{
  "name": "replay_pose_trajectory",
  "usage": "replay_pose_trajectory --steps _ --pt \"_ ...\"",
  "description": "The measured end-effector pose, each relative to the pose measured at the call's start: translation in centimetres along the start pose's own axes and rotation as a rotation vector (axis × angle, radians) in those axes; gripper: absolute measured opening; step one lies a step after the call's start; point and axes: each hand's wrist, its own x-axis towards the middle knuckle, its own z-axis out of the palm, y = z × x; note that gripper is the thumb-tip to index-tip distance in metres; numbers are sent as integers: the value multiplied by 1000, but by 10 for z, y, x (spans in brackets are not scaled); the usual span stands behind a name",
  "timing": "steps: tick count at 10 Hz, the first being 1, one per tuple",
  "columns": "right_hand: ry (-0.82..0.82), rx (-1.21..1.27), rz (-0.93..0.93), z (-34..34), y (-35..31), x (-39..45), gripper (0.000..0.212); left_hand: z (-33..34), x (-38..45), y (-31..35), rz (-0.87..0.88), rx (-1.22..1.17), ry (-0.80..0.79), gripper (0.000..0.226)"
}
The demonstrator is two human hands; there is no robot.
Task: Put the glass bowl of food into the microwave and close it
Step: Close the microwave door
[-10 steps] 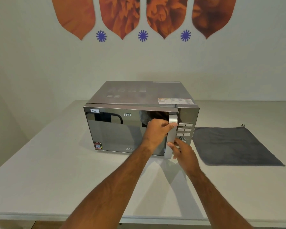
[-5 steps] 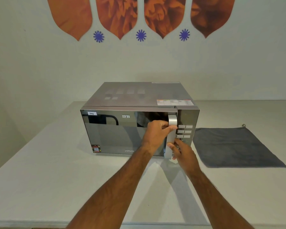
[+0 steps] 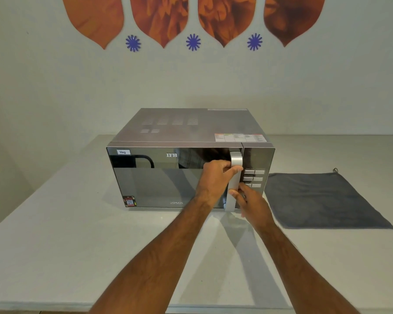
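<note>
1. A pale wall point(image 3: 55, 87) rises behind everything, carrying a row of orange petal-shaped decals point(image 3: 159, 17) with small blue star shapes point(image 3: 193, 42) between their tips.
2. The light counter point(image 3: 55, 245) runs from the wall to the near edge and bears the rest.
3. The microwave point(image 3: 191, 125) stands on the counter near the wall, its dark mirrored door point(image 3: 159, 180) flush with the front, so it reads as closed. A "Veg" label sits at the door's upper left corner and a QR sticker at its lower left.
4. The glass bowl of food cannot be seen; the reflective door hides whatever is inside.
5. A dark grey cloth point(image 3: 322, 200) lies flat on the counter just right of the microwave.
6. The silver vertical handle point(image 3: 235, 177) runs down the door's right edge, beside the button panel point(image 3: 254, 177).
7. The left hand point(image 3: 216, 177) has its fingers clenched around the upper part of the handle.
8. The right hand point(image 3: 252, 203) touches the handle's lower part, thumb against it; whether its fingers actually grasp it cannot be told.
</note>
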Motion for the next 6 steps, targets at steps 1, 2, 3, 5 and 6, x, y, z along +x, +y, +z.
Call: replay_pose_trajectory --steps 1,2,3,5,6 --pt "9 14 -19 2 2 1 69 0 -2 0 2 0 2 38" --pt "10 22 -17 2 1 0 67 1 -8 -1 25 28 2 35" --pt "27 43 -28 4 2 -2 60 7 -21 -9 35 5 1 36" --pt "47 99 -8 14 4 -7 44 1 -48 -50 43 150 -17 47" --pt "32 85 3 23 15 -19 35 -13 -71 -79 3 223 -18 49"
